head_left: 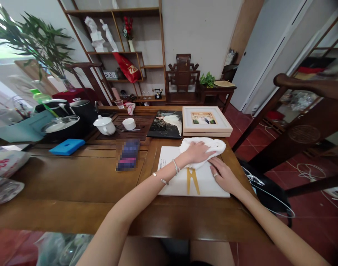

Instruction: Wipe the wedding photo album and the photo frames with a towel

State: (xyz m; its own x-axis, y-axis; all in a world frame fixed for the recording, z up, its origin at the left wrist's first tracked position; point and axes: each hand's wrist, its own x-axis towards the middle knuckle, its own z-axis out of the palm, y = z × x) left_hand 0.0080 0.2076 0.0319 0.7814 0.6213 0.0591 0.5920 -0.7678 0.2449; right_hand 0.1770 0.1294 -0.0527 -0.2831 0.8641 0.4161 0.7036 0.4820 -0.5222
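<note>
A bunched white towel [217, 145] lies over the far part of a white rectangular panel [171, 181] on the wooden table. My left hand [199, 150] rests on top of the towel and holds it against the panel, its palm hidden. On the panel's right side, close to the towel, my right hand [223, 173] lies flat with its fingers stretched out. A gold A-shaped figure [192, 181] shows on the panel between my arms.
Behind the towel are a framed picture [208, 127] and a dark photo panel [166, 123]. A lidded white cup [104, 125], a small white bowl [129, 124], a blue block [67, 147] and a blurred-out item [128, 155] stand leftward. A wooden chair [302, 129] is at right.
</note>
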